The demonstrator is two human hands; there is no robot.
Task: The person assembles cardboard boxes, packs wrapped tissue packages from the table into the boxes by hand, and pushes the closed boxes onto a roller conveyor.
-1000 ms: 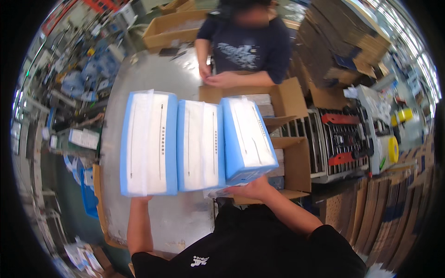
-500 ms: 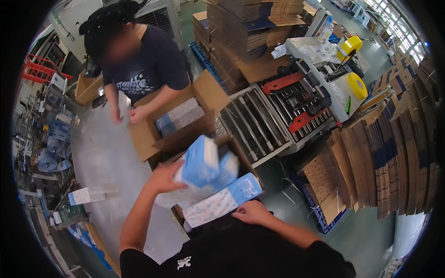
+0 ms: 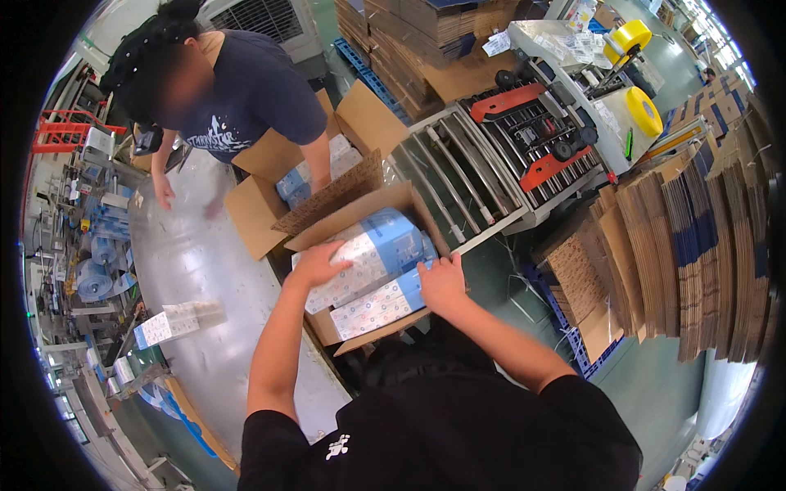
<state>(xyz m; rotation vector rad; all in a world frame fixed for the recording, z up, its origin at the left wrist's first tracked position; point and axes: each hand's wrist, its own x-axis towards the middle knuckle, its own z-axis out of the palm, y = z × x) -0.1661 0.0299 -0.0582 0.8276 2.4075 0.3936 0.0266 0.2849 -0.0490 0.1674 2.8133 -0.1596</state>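
An open cardboard box (image 3: 372, 204) sits at the edge of a steel table (image 3: 196, 270) in front of me. Blue-and-white soft packs (image 3: 377, 254) lie inside it. My left hand (image 3: 318, 263) presses flat on the upper pack at its left end. My right hand (image 3: 442, 285) rests on the right end of the lower pack (image 3: 377, 309), at the box's near corner. Neither hand closes around anything.
Across the table a person in a dark shirt (image 3: 246, 90) leans over a second open carton (image 3: 327, 155) holding similar packs. One loose pack (image 3: 168, 325) lies on the table at left. A roller conveyor with a tape machine (image 3: 508, 139) stands right, flat cartons (image 3: 704, 245) stacked beyond.
A second ago I held three packs upright in front of me. I have since turned right and lowered them; they now lie in the box under both hands.
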